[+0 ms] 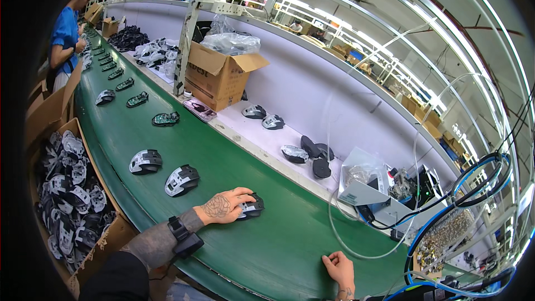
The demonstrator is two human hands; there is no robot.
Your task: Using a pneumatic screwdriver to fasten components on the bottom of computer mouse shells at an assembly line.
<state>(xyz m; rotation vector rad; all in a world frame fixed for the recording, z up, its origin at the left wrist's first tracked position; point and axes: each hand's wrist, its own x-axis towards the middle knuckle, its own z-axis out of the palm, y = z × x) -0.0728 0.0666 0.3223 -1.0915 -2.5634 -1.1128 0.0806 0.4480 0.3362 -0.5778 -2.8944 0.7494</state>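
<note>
My left hand (222, 207) reaches over the green conveyor belt, its fingers closed over a grey and black computer mouse (253, 207) that rests on the belt. The fingers cover part of the mouse's top. To the left of that hand stand two more partly assembled mice, one mouse (181, 180) close by and another mouse (146, 161) farther off. My right hand (339, 269) is low at the belt's near side, fingers curled in. Whatever it may hold is hidden.
Green circuit boards on mouse bases (165, 119) line the belt (284, 245) toward a person in blue (66, 33). A carton of mouse shells (114, 228) stands at left. The shelf holds a cardboard box (220, 75), dark shells (321, 168) and a white box (365, 181). Cables and tubing (440, 206) hang at right.
</note>
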